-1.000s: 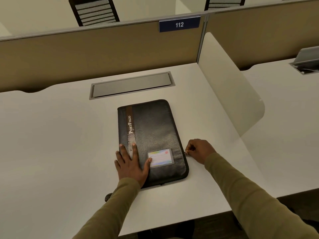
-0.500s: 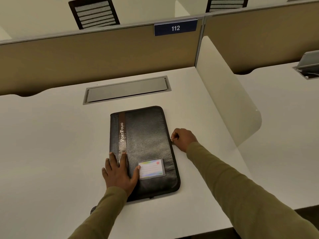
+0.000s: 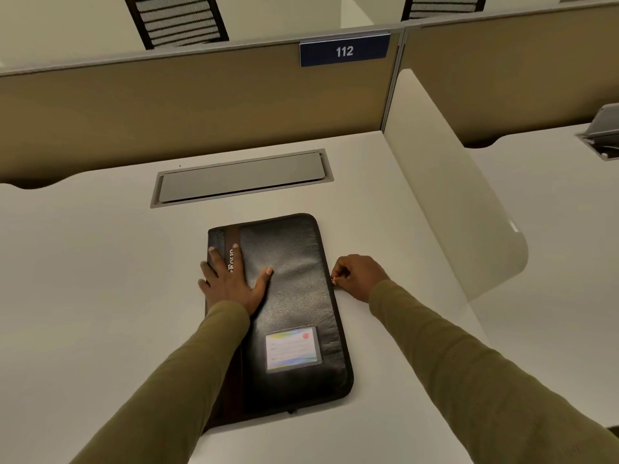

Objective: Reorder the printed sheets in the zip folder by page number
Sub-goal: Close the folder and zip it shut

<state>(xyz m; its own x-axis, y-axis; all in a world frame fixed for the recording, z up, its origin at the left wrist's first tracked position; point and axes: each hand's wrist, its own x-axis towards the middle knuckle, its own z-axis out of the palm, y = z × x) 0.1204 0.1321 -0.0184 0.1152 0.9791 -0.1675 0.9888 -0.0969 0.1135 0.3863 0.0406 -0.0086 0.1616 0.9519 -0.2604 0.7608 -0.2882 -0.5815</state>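
We see the black zip folder [image 3: 294,296] lying flat and closed on the white desk [image 3: 83,296]. The left hand [image 3: 231,283] lies flat on the folder's far left part, fingers straight and spread across its brown stripe [image 3: 232,236]. At the folder's right edge the right hand [image 3: 358,276] is curled, thumb and forefinger pinching the small zipper pull [image 3: 334,278]. A clear card pocket [image 3: 293,346] sits on the folder's near right corner. Beyond the folder's far end lies a grey metal hatch [image 3: 241,179], and further behind it a blue plate reading 112 [image 3: 344,51].
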